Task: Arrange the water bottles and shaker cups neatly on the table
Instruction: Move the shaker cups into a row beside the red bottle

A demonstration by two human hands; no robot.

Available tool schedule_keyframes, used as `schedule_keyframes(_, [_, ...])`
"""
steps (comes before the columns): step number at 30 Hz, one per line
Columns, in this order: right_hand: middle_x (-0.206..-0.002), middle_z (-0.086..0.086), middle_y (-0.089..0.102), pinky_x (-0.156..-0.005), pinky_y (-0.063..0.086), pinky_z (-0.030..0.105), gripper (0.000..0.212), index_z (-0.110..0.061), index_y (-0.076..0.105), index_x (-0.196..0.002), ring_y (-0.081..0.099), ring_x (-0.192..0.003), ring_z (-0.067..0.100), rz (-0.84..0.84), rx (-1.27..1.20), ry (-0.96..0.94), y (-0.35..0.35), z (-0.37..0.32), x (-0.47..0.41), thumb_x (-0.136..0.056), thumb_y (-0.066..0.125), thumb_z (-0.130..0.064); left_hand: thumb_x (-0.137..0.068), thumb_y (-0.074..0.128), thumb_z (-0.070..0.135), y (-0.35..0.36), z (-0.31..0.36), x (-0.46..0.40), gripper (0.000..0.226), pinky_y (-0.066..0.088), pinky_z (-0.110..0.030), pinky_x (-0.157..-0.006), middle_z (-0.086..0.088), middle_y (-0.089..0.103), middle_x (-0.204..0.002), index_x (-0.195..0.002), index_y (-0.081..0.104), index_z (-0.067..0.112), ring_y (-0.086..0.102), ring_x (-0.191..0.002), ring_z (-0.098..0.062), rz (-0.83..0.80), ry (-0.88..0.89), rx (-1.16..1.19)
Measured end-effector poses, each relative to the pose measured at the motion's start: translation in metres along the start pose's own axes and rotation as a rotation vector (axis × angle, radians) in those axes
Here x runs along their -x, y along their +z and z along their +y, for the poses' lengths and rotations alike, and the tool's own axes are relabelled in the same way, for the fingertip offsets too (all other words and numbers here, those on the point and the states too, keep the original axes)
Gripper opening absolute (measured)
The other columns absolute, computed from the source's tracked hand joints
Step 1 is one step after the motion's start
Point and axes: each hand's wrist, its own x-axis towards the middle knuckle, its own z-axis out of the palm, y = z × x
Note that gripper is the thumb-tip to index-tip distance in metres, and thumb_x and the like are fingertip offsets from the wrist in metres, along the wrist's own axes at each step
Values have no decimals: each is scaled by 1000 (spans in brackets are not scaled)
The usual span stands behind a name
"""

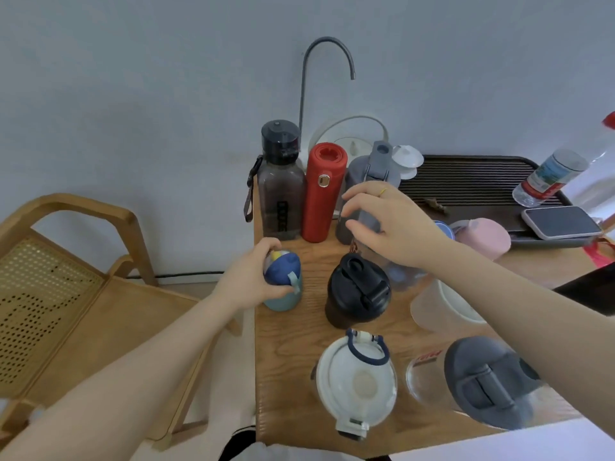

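My left hand (248, 281) grips a small teal bottle with a dark blue lid (283, 284) standing near the wooden table's (286, 354) left edge. My right hand (389, 221) hovers with fingers spread around the grey bottle (372, 171) in the back row; whether it touches the bottle is unclear. Left of that stand a red flask (321, 191) and a smoky dark bottle with a black cap (281, 181). A black-lidded shaker (357, 291) stands mid-table. Nearer me are a white-lidded clear cup (356, 377) and a grey-lidded clear shaker (482, 380).
A translucent white cup (442, 307) and a pink cup (482, 236) sit under and behind my right arm. A dark slatted tea tray (466, 174) holds a phone (560, 222) and a plastic bottle (545, 178). A wooden rattan chair (66, 294) stands left of the table.
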Motion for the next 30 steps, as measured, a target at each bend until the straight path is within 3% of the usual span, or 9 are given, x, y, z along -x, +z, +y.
schedule_keyframes(4, [-119, 3, 60, -90, 26, 11, 14, -12, 66, -98, 50, -112, 14, 5, -82, -6, -4, 5, 10, -86, 58, -17, -58, 82, 33, 16, 7, 32, 65, 46, -19, -70, 8, 58, -105, -107, 39, 35, 59, -91, -13, -48, 21, -62])
schedule_keyframes(8, [-119, 6, 60, -87, 28, 12, 15, -10, 66, -97, 52, -112, 17, -53, -89, -34, 0, 11, 30, -86, 59, -16, -60, 83, 30, 34, 19, 50, 64, 42, -14, -69, 9, 57, -107, -109, 41, 32, 58, -94, -11, -70, -10, -40])
schedule_keyframes(11, [-119, 7, 59, -88, 26, 4, 16, -9, 66, -99, 47, -108, 11, -67, -106, -75, -5, 14, 50, -86, 59, -15, -68, 78, 20, 26, 31, 52, 71, 40, -13, -85, 6, 51, -124, -125, 37, 30, 52, -115, -14, -220, -100, -37])
schedule_keyframes(13, [-121, 7, 58, -94, 29, 10, 19, -10, 64, -104, 46, -111, 13, -53, -121, -49, -16, 20, 66, -87, 59, -16, -76, 68, 8, 8, 54, 49, 79, 30, -15, -95, 3, 38, -143, -140, 24, 23, 38, -128, -12, -288, -120, -121])
schedule_keyframes(16, [-119, 5, 59, -94, 32, 21, 21, -10, 63, -105, 46, -110, 11, 65, -128, 22, -38, 35, 100, -86, 59, -17, -80, 52, -5, -14, 121, 39, 69, 24, -16, -95, 0, 42, -138, -139, 27, 21, 35, -124, -7, -65, 39, -106])
schedule_keyframes(19, [-107, -3, 58, -85, 30, 3, 18, -9, 65, -98, 45, -102, 1, 224, -167, 122, -65, 54, 147, -83, 58, -16, -82, 48, -4, 5, 205, 29, 51, 40, -23, -93, 8, 57, -112, -123, 45, 26, 52, -110, -11, 116, 255, 72])
schedule_keyframes(21, [-105, -5, 58, -84, 30, 0, 18, -9, 66, -96, 44, -100, -2, 289, -147, 206, -82, 68, 182, -82, 56, -17, -85, 49, 0, 36, 255, 24, 41, 44, -14, -84, 9, 61, -102, -114, 49, 28, 58, -97, -10, 32, 369, 144])
schedule_keyframes(25, [-101, -2, 61, -89, 37, 17, 14, -11, 66, -93, 54, -98, 10, 455, -99, 401, -112, 103, 264, -82, 57, -13, -85, 55, 12, 128, 331, 1, 30, 44, -7, -70, 6, 62, -102, -113, 54, 24, 60, -88, -9, -216, 541, 51])
schedule_keyframes(30, [-94, -4, 56, -80, 35, 23, 17, -8, 64, -98, 50, -87, 13, 594, -114, 718, -128, 152, 350, -84, 55, -12, -79, 66, 28, 232, 381, -24, 57, 42, -25, -84, 1, 52, -122, -130, 41, 23, 55, -99, -14, -434, 550, -106])
